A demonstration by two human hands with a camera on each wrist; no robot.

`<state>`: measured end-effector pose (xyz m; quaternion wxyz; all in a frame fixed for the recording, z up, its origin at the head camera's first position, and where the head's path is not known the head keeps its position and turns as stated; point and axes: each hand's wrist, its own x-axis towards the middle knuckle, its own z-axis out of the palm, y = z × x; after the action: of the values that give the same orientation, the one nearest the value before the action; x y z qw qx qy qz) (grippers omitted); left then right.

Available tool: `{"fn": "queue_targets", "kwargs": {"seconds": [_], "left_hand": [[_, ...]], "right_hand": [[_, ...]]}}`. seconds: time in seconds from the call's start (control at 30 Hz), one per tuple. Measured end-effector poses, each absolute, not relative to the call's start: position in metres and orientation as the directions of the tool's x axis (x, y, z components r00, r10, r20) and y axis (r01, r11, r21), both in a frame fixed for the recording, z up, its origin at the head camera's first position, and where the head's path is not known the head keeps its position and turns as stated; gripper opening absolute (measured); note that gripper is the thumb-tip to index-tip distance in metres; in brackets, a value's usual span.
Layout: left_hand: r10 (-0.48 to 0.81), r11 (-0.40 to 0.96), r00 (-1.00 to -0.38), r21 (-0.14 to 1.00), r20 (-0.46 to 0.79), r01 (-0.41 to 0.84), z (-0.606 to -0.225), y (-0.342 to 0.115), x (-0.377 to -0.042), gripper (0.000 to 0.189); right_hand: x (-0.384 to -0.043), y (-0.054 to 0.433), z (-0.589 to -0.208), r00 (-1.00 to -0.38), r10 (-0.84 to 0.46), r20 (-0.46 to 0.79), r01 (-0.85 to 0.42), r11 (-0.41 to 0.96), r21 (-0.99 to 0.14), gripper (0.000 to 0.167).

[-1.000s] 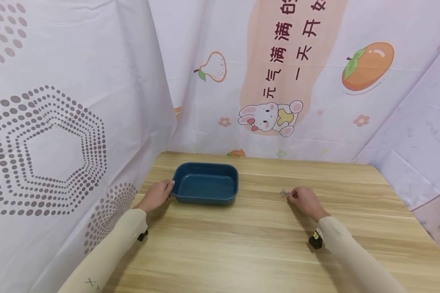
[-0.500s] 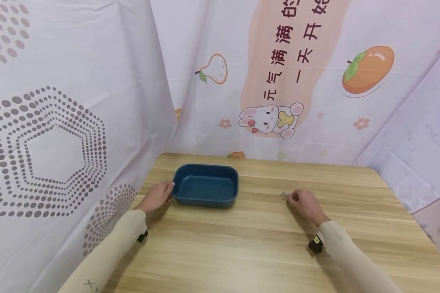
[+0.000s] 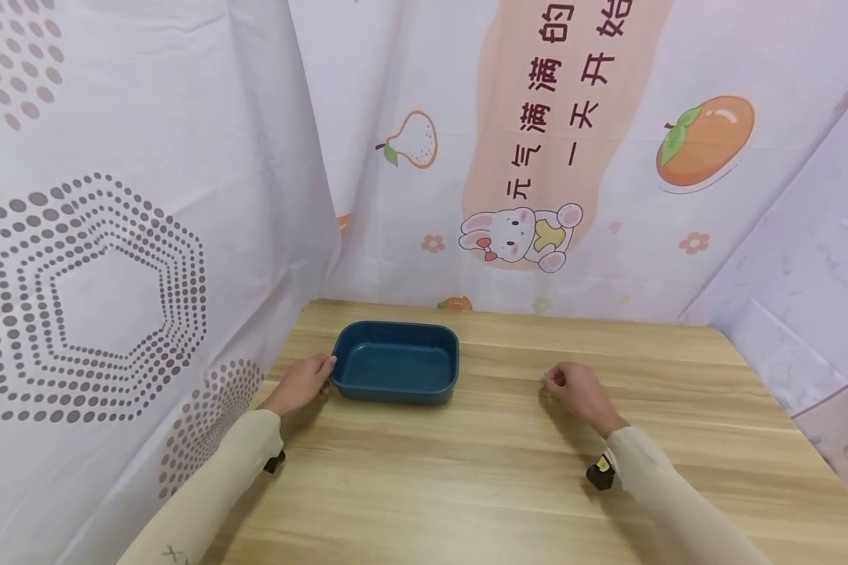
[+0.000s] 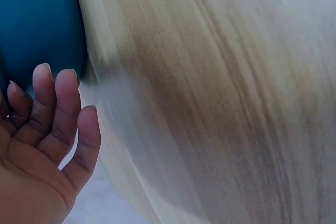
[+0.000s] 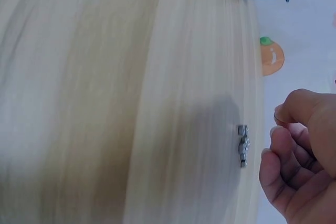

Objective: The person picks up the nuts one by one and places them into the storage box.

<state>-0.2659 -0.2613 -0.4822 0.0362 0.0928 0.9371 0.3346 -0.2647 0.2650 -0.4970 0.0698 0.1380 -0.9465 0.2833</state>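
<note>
The left hand (image 3: 300, 383) is gripping the left end of a blue dish (image 3: 392, 393), thumb and fingers pinching its rim. The dish is sitting on the wooden table (image 3: 431, 471), left of centre. The right hand (image 3: 579, 386) is hovering beside small metal pieces (image 5: 243, 146), which are lying on the table, well apart from the dish. Its thumb and index finger are pressing together; whether they are pinching 1 piece, I cannot tell.

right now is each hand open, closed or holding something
Left hand: holding the blue tray by its left end.
Right hand: closed, fingers curled near small metal pieces; can't tell if it holds one.
</note>
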Motion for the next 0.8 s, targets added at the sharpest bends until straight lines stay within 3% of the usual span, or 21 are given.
{"fn": "queue_targets", "kwargs": {"seconds": [0.47,0.8], "left_hand": [[0.147,0.622,-0.989,0.778,-0.014,0.082,-0.487,-0.268,-0.262,0.041],[0.186,0.587,-0.982,0.803,-0.012,0.101,-0.490,-0.270,-0.264,0.040]], "right_hand": [[-0.262,0.245,-0.489,-0.934,-0.255,0.250,-0.352,0.775,-0.524,0.009],[-0.263,0.235,-0.485,-0.925,-0.274,0.262,-0.375,0.762,-0.528,0.008]]}}
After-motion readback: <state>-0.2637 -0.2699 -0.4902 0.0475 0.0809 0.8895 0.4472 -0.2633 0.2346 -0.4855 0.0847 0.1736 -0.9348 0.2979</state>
